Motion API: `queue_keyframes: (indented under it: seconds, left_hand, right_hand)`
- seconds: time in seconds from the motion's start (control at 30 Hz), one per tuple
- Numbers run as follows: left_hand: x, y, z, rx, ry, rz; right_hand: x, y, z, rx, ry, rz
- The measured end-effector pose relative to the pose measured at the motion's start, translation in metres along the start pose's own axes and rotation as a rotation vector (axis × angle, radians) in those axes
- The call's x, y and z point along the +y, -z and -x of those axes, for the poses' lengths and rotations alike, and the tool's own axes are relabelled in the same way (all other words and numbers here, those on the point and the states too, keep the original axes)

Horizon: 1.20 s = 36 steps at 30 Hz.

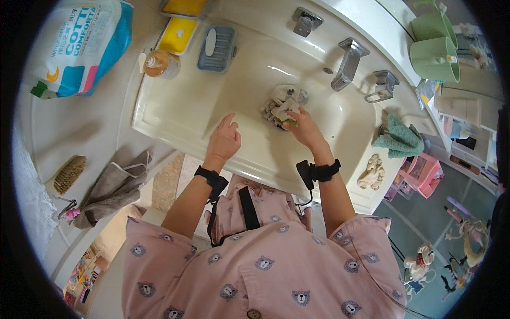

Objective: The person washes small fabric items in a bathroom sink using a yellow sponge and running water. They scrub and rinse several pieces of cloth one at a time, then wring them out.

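Observation:
In the cream washbasin (179,103) lies a bunched, wet-looking white cloth (285,101) with dark patterning. My right hand (308,129) is at its near right side, fingers bent over its edge. A small green patch (293,121) shows by the fingertips; whether they grip the cloth is unclear. My left hand (225,139) hovers over the basin's front left part, holding nothing, with some fingers extended and others curled. Behind the cloth, a chrome spout (348,65) stands between two chrome handles, the left handle (306,22) and the right handle (382,85).
Left on the basin are a grey soap dish (216,48) with white soap, a yellow dish (179,36) and an amber pump bottle (162,64). A green cloth (400,137) and a crumpled cream cloth (372,172) lie right. A scrubbing brush (69,174) is far left.

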State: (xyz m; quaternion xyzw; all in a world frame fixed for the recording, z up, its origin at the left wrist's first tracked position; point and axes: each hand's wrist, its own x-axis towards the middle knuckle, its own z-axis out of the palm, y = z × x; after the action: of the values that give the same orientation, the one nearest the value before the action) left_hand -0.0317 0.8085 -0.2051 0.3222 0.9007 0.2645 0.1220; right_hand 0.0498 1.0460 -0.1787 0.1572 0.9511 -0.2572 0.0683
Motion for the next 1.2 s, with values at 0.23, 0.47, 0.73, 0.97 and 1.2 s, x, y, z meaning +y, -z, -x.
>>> queue_keyframes:
  seconds: [0.23, 0.47, 0.73, 0.97, 1.2]
  left_hand:
    - [0.001, 0.002, 0.000, -0.095, 0.063, -0.016]
    - [0.004, 0.005, -0.003, -0.224, 0.118, -0.076]
    - [-0.013, -0.012, 0.001, -0.133, 0.030, -0.008]
    - [-0.039, -0.049, 0.010, -0.013, 0.108, 0.302]
    - [-0.032, -0.032, 0.010, -0.068, -0.018, 0.042]
  right_hand:
    - [-0.120, 0.069, -0.075, 0.172, 0.206, -0.168]
    - [-0.213, 0.049, -0.212, 0.523, 0.394, -0.128]
    - [-0.235, 0.016, -0.301, 0.470, 0.243, 0.354]
    - [-0.250, 0.006, -0.332, 0.552, 0.120, 0.361]
    - [-0.246, 0.038, -0.275, 0.846, 0.126, 0.216]
